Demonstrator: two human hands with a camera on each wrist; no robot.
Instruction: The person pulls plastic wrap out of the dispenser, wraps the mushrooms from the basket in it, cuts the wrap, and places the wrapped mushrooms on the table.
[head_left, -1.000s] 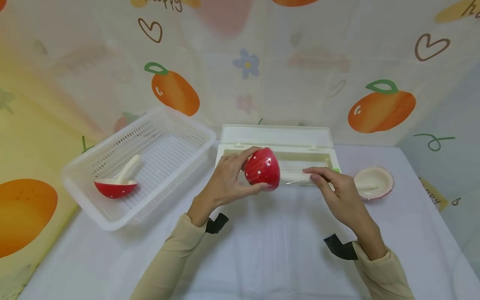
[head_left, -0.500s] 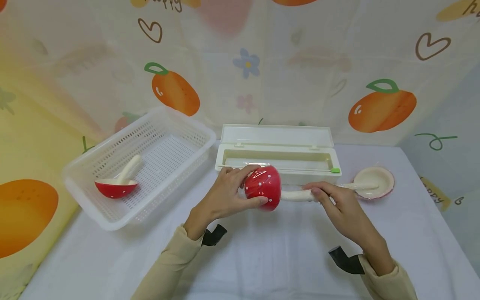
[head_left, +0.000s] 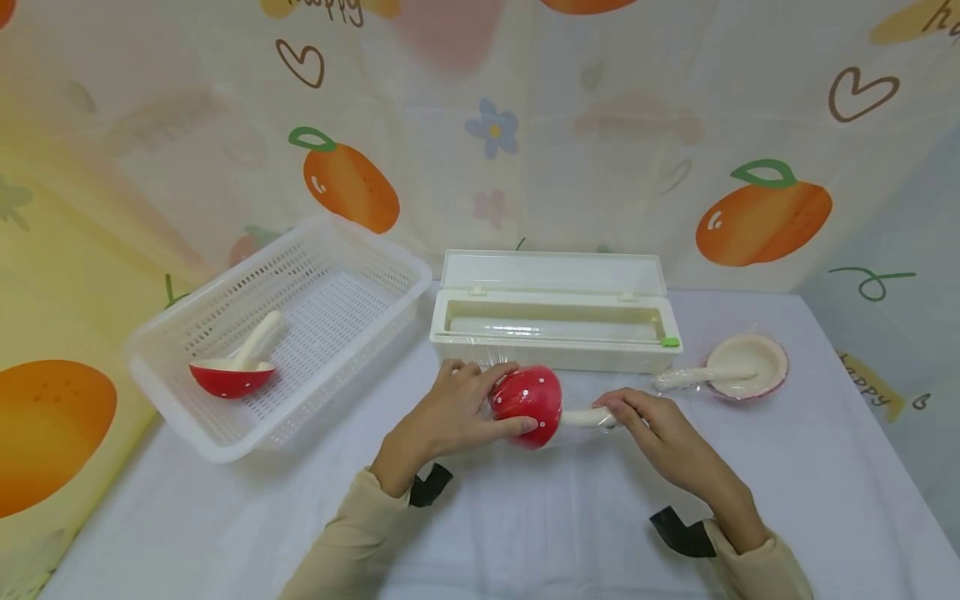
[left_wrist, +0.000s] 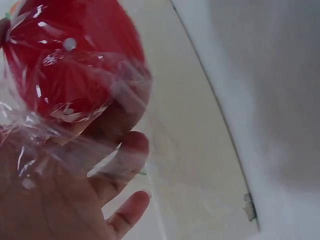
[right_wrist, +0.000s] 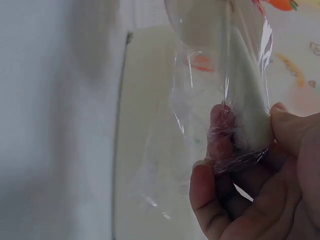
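Note:
A ladle (head_left: pixel 536 396) with a red, white-dotted bowl and a white handle lies sideways between the two hands, bowl to the left. My left hand (head_left: pixel 450 417) grips the bowl, thumb on the near side and fingers on the far side. Clear cling film (left_wrist: pixel 100 85) covers the bowl and hangs over the fingers in the left wrist view. At the handle's end, my right hand (head_left: pixel 663 437) pinches the handle and the gathered film around it. The right wrist view shows the white handle (right_wrist: pixel 252 95) inside loose, creased film.
Behind the hands stands a long white cling film dispenser (head_left: pixel 555 354), lid raised, roll inside, green slider at its right end. A film-wrapped ladle (head_left: pixel 772 367) lies to the right. In the white basket (head_left: pixel 375 321) at left sits a red-bowled ladle (head_left: pixel 232 379).
Both hands have brought the ladle from over the dispenser down toward the near side of the table. The right hand has shifted slightly along the handle's end.

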